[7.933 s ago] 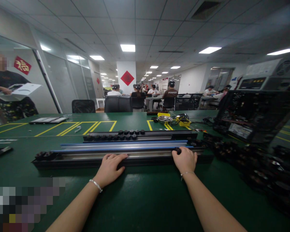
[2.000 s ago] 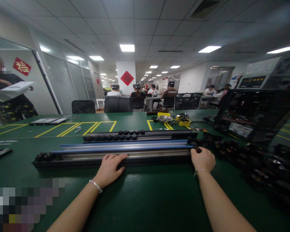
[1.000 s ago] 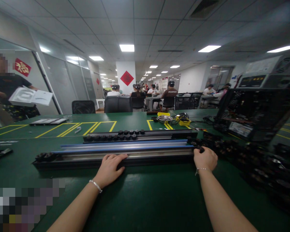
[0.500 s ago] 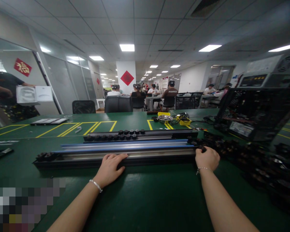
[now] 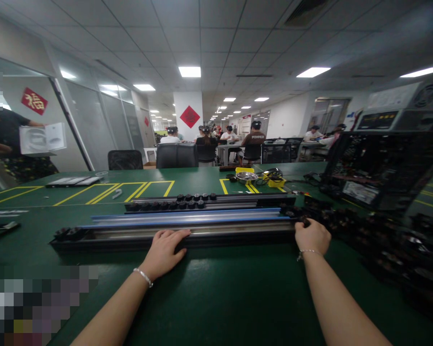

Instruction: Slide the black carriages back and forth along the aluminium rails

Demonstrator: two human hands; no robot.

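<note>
A long black channel-shaped tray [image 5: 220, 238] with a shiny inner strip lies across the green table. My left hand [image 5: 166, 250] rests on its near edge, fingers stretched out flat and thumb apart. At the tray's right end, my right hand [image 5: 313, 236] is closed in a pinch round a small black fan-like part [image 5: 304, 222], mostly covered by the fingers. Two similar parts [image 5: 68, 234] sit in the tray's left end. Behind it runs a blue-edged strip [image 5: 187, 218], and farther back another black tray [image 5: 234, 203] carries several round black parts [image 5: 173, 204].
A heap of black fan-like parts [image 5: 389, 250] spreads to the right, below an opened computer case [image 5: 375, 168]. A metal bowl [image 5: 247, 177] and yellow items [image 5: 274, 180] stand farther back. On the left, a person holds an open white box [image 5: 39, 140].
My right hand has shifted slightly to the right with the small black part. My left hand has stayed put. The person at left has moved the white box a little leftward.
</note>
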